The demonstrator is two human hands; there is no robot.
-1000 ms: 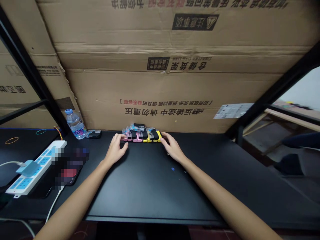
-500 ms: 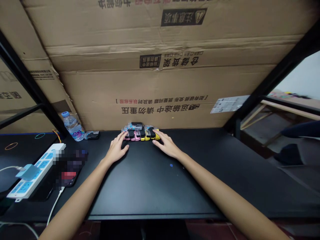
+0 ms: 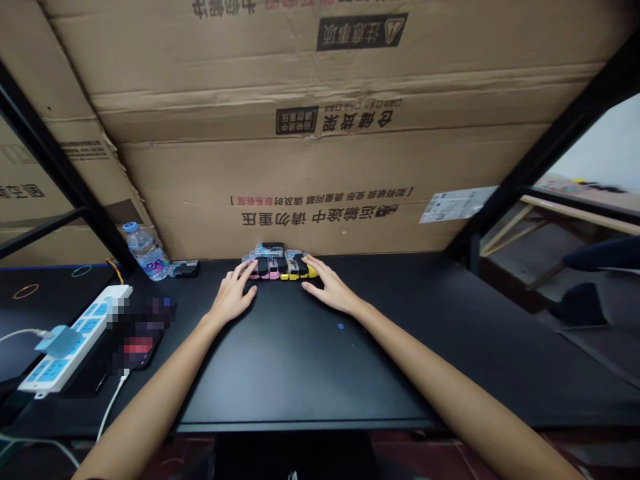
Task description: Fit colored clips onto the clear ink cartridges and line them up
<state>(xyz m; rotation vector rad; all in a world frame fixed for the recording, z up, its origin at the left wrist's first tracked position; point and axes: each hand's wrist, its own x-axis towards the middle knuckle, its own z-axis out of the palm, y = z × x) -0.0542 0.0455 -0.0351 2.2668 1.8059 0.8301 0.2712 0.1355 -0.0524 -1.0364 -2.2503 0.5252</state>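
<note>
Several small packs with pink and black parts [image 3: 273,269] and yellow and black parts [image 3: 293,270] stand in a row at the back of the black table, against the cardboard. Another black-topped pack [image 3: 271,249] lies behind them. At the row's left end, my left hand [image 3: 233,293] rests with fingertips on the pink packs, thumb apart. My right hand [image 3: 330,285] touches the yellow end on the right, its thumb also spread. Neither hand is wrapped round anything.
On the left are a water bottle [image 3: 147,252], a small black pack [image 3: 184,269], a white power strip [image 3: 75,340] with a plug and cable, and a phone [image 3: 145,333]. A large cardboard sheet [image 3: 320,160] stands behind the table [image 3: 300,373]. Black frame bars slant at both sides.
The view has shifted slightly. My right hand has moved a little to the left, and the yellow packs look pressed closer together. My left hand has hardly moved.
</note>
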